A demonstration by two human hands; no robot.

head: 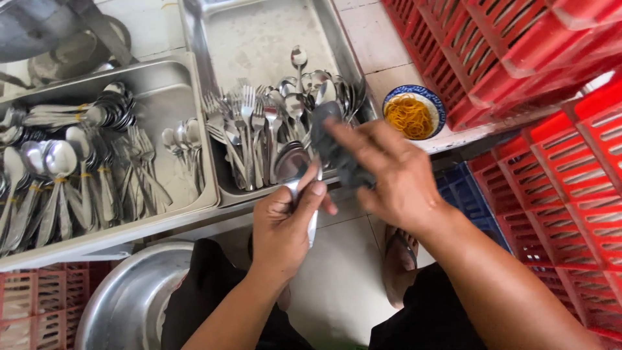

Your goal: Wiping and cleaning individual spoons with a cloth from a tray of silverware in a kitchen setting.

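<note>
bundled spoons (61, 172) lying in left steel tray (170, 97). left hand (285, 227) closed round a clutch of spoons (293, 163), bowls over the loose-cutlery tray (259, 39). right hand (395, 175) pinching a dark cloth (334, 146) against them. might slip onto pale tiled floor (337, 279) if wet. red crates (518, 58) at right.

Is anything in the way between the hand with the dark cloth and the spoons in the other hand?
No. The right hand presses its dark cloth against the spoons in the left hand; only the cloth lies between them.
</note>
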